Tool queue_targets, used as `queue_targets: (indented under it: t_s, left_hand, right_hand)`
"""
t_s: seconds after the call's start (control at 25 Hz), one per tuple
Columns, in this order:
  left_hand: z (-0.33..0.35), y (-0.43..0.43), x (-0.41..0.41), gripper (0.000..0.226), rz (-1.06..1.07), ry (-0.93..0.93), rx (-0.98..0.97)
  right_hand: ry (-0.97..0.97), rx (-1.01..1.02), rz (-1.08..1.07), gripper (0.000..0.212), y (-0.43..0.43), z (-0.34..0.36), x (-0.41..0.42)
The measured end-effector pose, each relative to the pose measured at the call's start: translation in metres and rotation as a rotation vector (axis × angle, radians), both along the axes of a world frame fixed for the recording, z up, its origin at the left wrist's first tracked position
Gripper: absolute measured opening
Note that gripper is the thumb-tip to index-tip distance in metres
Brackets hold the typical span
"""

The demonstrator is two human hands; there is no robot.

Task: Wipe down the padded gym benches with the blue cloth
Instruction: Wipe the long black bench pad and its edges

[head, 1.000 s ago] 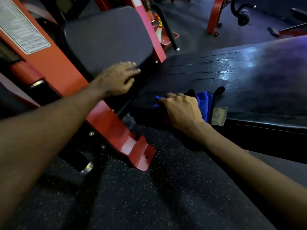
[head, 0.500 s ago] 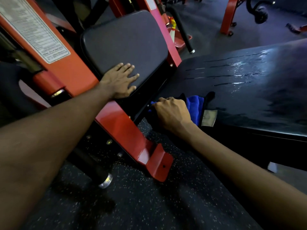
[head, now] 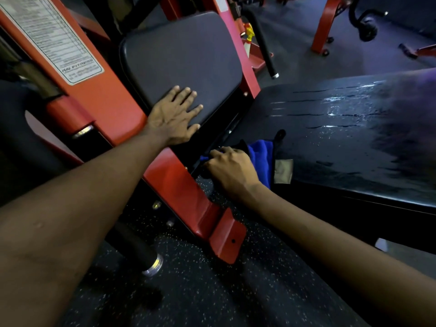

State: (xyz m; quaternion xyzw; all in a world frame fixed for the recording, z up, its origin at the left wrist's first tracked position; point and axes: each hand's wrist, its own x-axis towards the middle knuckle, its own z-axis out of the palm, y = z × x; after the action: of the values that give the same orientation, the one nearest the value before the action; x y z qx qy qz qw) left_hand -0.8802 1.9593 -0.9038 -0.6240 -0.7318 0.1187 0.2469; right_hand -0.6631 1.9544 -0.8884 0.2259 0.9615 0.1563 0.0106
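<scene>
Blue cloth [head: 259, 156]: at counter [head: 354, 149] corner, gripped by curled fingers of right hand [head: 231, 171]. Left hand [head: 174, 119]: fingers spread flat on seat pad [head: 184, 55].

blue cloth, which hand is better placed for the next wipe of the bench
Right, likely: the right hand grips the blue cloth at the corner of the flat bench; the left hand rests flat on the tilted pad.

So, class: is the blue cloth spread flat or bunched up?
Bunched up. The blue cloth lies in folds, gripped by the curled right hand at the bench edge.
</scene>
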Motion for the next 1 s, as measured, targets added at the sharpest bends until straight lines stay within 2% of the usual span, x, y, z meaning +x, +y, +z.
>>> queue_targets:
  t_s: [0.24,0.36,0.48,0.68,0.88,1.0]
  left_hand:
    - [-0.001,0.002,-0.002,0.064,-0.013,-0.024,0.029]
    - [-0.002,0.003,-0.001,0.065,0.017,-0.008,0.060]
    - [-0.003,0.003,0.001,0.068,0.068,0.024,0.063]
    - [-0.004,0.004,0.001,0.069,0.066,0.037,0.072]
    - [-0.004,0.005,0.001,0.069,0.051,0.042,0.080]
    - [-0.006,0.007,0.001,0.069,0.056,0.042,0.076]
  right_hand:
    - [0.002,-0.073,-0.004,0.031,0.002,0.025,0.038]
    - [-0.027,-0.022,0.018,0.036,0.001,0.043,0.062]
    - [-0.055,-0.003,-0.001,0.033,0.003,0.039,0.041]
    - [-0.101,-0.089,-0.080,0.032,0.015,0.040,-0.009]
    - [-0.154,-0.106,0.009,0.039,0.004,0.058,0.033]
    - [-0.139,-0.127,-0.061,0.037,0.009,0.057,0.014]
